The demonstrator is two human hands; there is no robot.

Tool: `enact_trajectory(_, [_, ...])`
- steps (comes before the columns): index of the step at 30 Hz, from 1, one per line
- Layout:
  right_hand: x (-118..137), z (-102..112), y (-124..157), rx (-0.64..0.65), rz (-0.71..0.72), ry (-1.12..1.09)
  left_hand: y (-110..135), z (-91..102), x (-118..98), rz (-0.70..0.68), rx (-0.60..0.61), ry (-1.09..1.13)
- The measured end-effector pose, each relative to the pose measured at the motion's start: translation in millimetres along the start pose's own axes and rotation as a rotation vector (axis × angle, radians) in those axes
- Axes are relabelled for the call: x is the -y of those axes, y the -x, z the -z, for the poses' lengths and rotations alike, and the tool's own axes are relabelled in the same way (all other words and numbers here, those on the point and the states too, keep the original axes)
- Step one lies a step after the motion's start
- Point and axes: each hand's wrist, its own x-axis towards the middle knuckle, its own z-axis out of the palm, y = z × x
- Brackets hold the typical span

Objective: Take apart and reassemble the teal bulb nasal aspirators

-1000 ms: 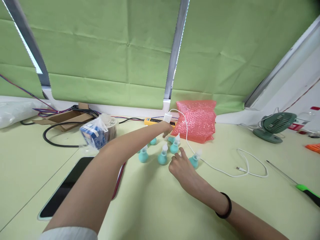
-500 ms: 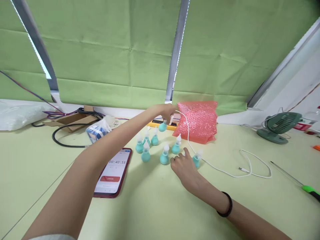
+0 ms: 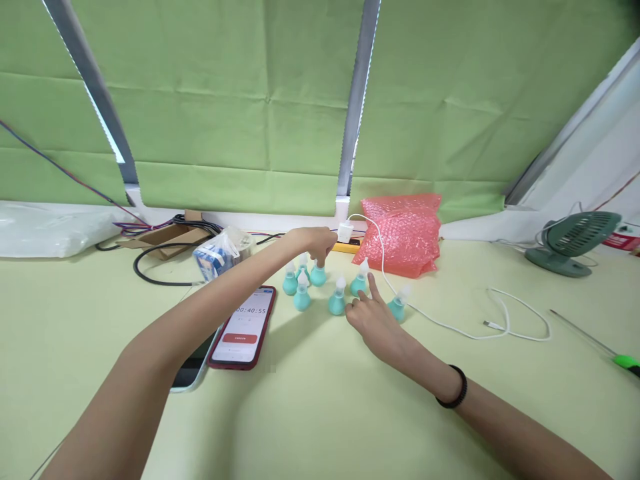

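Observation:
Several small teal bulb nasal aspirators with clear tips stand on the table. My left hand (image 3: 321,241) reaches across with its fingers closed over the top of a rear aspirator (image 3: 318,275). My right hand (image 3: 373,317) rests by the front right ones, palm down. One of its fingers points forward beside an aspirator (image 3: 359,285), while the others curl under; what they hold, if anything, is hidden. Another aspirator (image 3: 397,309) stands just right of that hand. Left of it is a front aspirator (image 3: 337,305).
A red phone (image 3: 243,337) with a timer overlaps a second phone (image 3: 193,367) under my left forearm. Behind stand a pink bubble-wrap package (image 3: 403,237), a white charger (image 3: 345,231) and an open cardboard box (image 3: 173,243). A white cable (image 3: 450,333), screwdriver (image 3: 585,333) and fan (image 3: 570,243) lie rightward.
My left hand has come down and slightly left from a raised aspirator to the top of a rear one. The view has shifted a little; my right hand stays by the same aspirators.

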Motion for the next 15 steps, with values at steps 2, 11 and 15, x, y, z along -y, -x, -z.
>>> enact_trajectory(2, [2,-5,2,-0.126,0.051,0.043,-1,-7.1,-2,0.003,0.013,0.0])
enact_trajectory(11, [-6,-33,32,-0.884,0.085,-0.16,18,-18.8,-8,0.019,-0.127,0.048])
enact_trajectory(15, [-4,-58,46,-1.035,-0.088,-0.307,50,-14.6,-27,0.048,-0.472,0.064])
